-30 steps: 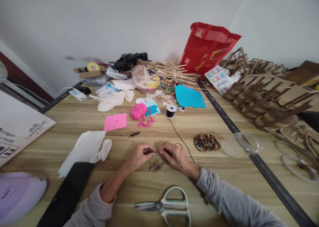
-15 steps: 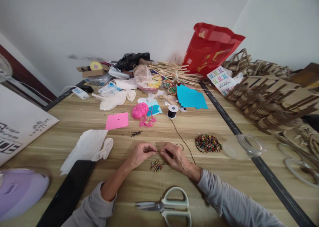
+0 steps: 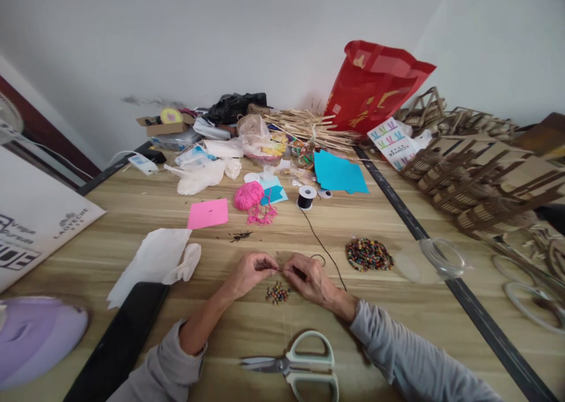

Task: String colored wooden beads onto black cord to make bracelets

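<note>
Left hand: left hand [image 3: 249, 271] rests on the table [image 3: 132, 213], fingertips pinched shut on something small at the meeting point with the other hand (a bead, by my judgement; too small to confirm).
Right hand: right hand [image 3: 309, 277] likewise pinched, gripping the end of the black cord [image 3: 318, 243], which runs back to the spool [image 3: 305, 196].
Beads: small heap [image 3: 277, 293] lies just below both hands; large pile [image 3: 368, 254] to the right, near the clear lid [image 3: 435, 259].
Method: keep the cord tip short and stiff beyond the fingers, wrists planted, one bead at a time.
Edges: scissors [image 3: 295, 366] lie close toward the body, blades pointing left; the table seam [image 3: 397, 208] is well right.
Open room: bare wood between the hands and the pink paper [image 3: 208, 213]; tissue [image 3: 154, 261] to the left.
</note>
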